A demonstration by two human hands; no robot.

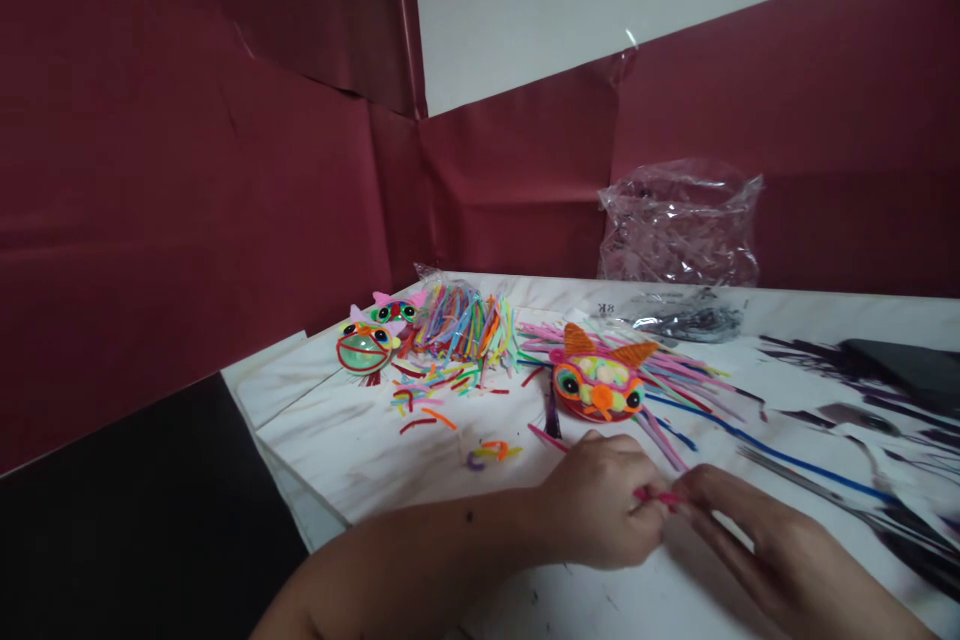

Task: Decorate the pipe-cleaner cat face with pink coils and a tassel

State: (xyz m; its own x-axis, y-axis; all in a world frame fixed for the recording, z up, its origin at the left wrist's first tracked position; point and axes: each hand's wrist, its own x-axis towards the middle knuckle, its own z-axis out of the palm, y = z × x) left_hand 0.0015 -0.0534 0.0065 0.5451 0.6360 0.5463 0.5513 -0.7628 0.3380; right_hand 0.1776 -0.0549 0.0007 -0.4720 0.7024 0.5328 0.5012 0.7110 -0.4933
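Both hands grip one pink fuzzy stem (658, 497) near the front of the white marbled table. My left hand (606, 500) is closed round it in a fist, and one end pokes out at the upper left. Beside it, my right hand (739, 525) pinches the stem between thumb and fingers. Just beyond the hands sits a decorated animal face (600, 385) with orange ears, black eyes and an orange nose. Long colored stems lie behind and to the right of that face.
Two more decorated faces, one green (364, 350), stand at the back left beside a bag of colored stems (457, 320). Cut scraps (431, 385) lie before them. Scissors (795, 478) lie at right; a clear bag (679, 230) stands at the back.
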